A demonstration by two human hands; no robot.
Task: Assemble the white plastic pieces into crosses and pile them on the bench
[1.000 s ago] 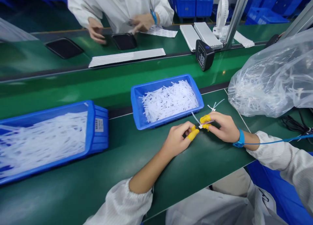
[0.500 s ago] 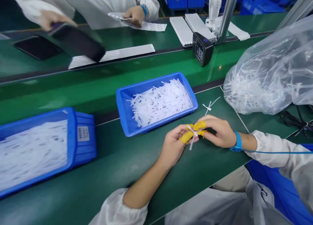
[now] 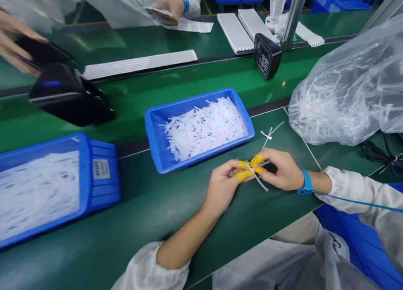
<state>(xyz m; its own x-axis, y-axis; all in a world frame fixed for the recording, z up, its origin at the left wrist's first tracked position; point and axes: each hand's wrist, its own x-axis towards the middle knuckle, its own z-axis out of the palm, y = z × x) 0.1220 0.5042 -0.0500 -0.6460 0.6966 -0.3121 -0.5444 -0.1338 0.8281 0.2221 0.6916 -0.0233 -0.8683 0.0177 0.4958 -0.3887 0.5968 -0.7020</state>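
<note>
From afar I had the crossed narrow white plastic strips (image 3: 260,183) pinched in both grips, the left hand (image 3: 223,184) and right hand (image 3: 281,169) close together above the dark green desk (image 3: 157,210). Just beyond lay a second cross of thin white plastic (image 3: 268,137), near an oblong blue plastic bin (image 3: 153,143) of loose white strips (image 3: 204,128).

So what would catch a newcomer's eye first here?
Probably the yellow finger covers on the left hand and right hand, which meet at a thin white strip over the green tabletop. Just beyond sits a blue bin heaped with white pieces; toward the right bulges a clear plastic bag.
</note>
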